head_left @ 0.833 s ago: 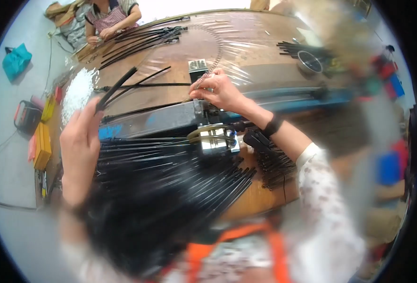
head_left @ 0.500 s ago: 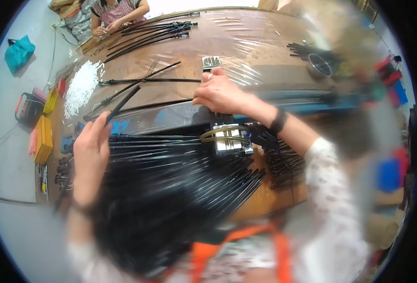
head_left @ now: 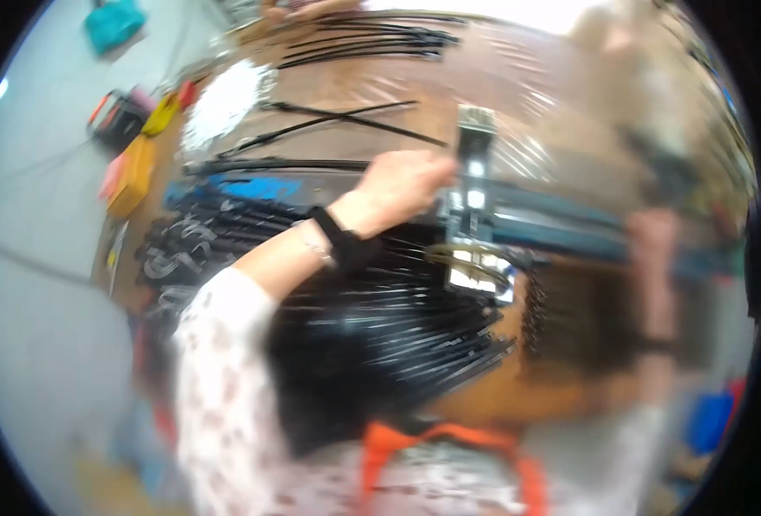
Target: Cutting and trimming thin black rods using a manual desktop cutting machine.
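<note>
My left hand (head_left: 402, 191) is closed, knuckles up, at the left side of a metal fixture (head_left: 475, 185). Whatever its fingers hold is hidden. Black rods (head_left: 286, 165) run in from the left and end behind this hand. Smeared by motion, my right hand (head_left: 654, 236) is over the right part of the table, beside a long dark bluish bar (head_left: 561, 228). Below the fixture sits a shiny metal block (head_left: 481, 273) with a yellowish tube (head_left: 440, 254) curving round it. A large bundle of black rods (head_left: 380, 318) lies fanned out in front of me.
Small white pieces (head_left: 225, 107) are heaped at the far left. Two crossed black rods (head_left: 337, 118) and another rod group (head_left: 372, 45) lie beyond. A yellow box (head_left: 131, 176) stands by the left edge. At the back, a person's arms (head_left: 316, 9) show partly.
My left hand has moved right to the fixture; the black rod it held no longer shows clearly. My right hand has left the fixture and moved right and nearer. The whole view has shifted.
</note>
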Demonstrator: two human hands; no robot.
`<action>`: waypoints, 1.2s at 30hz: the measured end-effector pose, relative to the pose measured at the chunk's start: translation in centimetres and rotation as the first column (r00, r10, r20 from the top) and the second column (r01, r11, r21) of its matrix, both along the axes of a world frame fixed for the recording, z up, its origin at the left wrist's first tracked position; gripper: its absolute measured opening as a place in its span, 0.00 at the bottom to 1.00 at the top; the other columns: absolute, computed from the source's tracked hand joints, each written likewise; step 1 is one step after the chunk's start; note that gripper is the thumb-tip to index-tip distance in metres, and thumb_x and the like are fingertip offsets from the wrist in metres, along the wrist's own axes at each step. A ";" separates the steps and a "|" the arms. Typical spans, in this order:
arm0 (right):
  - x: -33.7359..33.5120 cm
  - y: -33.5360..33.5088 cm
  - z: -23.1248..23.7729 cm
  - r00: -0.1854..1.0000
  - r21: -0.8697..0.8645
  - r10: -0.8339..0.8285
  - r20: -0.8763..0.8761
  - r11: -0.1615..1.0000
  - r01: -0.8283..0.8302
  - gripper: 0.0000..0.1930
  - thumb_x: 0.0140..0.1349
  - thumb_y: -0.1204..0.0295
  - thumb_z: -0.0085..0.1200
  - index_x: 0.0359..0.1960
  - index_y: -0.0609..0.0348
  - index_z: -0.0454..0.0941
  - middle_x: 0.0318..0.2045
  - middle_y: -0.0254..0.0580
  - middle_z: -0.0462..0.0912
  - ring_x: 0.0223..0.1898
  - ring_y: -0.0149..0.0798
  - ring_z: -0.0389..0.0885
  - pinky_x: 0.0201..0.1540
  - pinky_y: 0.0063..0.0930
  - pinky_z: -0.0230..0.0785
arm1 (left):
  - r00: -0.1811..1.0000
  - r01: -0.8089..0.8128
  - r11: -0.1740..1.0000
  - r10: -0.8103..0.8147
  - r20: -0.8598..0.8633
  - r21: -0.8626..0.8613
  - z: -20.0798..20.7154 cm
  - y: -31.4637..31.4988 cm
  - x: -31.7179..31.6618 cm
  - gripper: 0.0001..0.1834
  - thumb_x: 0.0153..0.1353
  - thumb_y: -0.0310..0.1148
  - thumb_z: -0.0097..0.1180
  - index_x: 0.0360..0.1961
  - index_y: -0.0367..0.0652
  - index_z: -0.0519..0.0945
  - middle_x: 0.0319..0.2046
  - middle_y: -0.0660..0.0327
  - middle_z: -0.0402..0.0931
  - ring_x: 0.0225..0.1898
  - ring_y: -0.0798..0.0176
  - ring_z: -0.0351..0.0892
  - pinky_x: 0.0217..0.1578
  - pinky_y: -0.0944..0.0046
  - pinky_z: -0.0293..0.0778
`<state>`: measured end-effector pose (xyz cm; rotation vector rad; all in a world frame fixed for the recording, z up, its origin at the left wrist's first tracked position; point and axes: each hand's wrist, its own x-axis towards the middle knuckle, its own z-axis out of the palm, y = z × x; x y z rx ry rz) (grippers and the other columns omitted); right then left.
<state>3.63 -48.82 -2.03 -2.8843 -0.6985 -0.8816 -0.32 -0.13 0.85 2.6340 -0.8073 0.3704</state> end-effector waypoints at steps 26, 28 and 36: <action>-5.8 6.3 1.0 0.995 0.136 0.088 0.037 0.986 -0.093 0.20 0.57 0.79 0.59 0.54 0.59 0.80 0.46 0.47 0.85 0.54 0.53 0.78 0.58 0.44 0.67 | 0.986 -0.065 0.991 0.082 -0.148 0.117 -2.1 -0.8 0.7 0.12 0.69 0.39 0.49 0.33 0.42 0.75 0.28 0.49 0.80 0.34 0.40 0.81 0.32 0.43 0.76; -7.3 9.6 1.0 0.971 0.169 0.235 0.034 0.956 -0.238 0.20 0.54 0.78 0.62 0.52 0.59 0.80 0.43 0.44 0.86 0.51 0.50 0.80 0.54 0.43 0.67 | 0.979 -0.170 0.978 0.181 -0.090 0.118 -1.9 -0.5 -0.3 0.10 0.68 0.39 0.50 0.34 0.44 0.75 0.28 0.48 0.80 0.34 0.41 0.81 0.30 0.43 0.75; -10.1 11.1 -1.6 0.927 0.268 0.363 -0.099 0.906 -0.326 0.20 0.55 0.66 0.66 0.50 0.56 0.80 0.30 0.36 0.81 0.38 0.42 0.78 0.41 0.36 0.63 | 0.954 -0.179 0.969 0.213 -0.210 0.168 -0.5 -2.8 0.4 0.11 0.70 0.40 0.47 0.40 0.44 0.75 0.29 0.43 0.80 0.36 0.35 0.79 0.35 0.39 0.73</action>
